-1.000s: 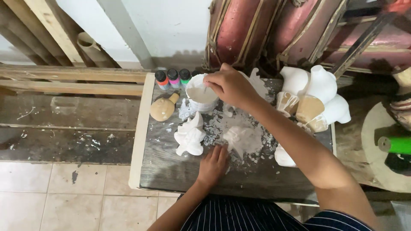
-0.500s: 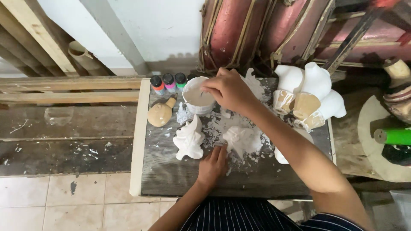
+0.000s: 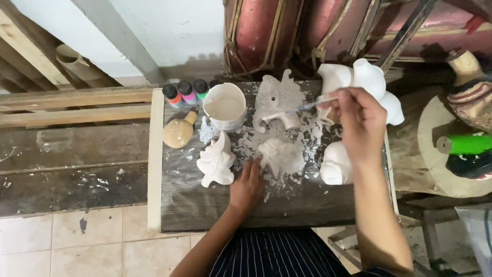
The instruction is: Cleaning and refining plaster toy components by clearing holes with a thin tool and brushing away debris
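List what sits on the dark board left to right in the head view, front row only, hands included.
White pointed figurine → left hand, flat on the board → white figurine beside its fingers → rounded white figurine under the right forearm. The right hand holds a thin brush farther back, so it is left out of the row.

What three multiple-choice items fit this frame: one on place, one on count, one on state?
1. Where is the cup?
A. right of the bottles
B. on the floor
C. in the left hand

2. How many bottles?
A. one
B. three
C. six

3. What is the right hand doing?
A. resting flat
B. holding a brush
C. lifting the cup

Key: 1 A, the cup stands on the board just right of the bottles. 2 B, orange, pink and green caps show. 3 B, the grip is closed on the brush; the left hand lies on the board.
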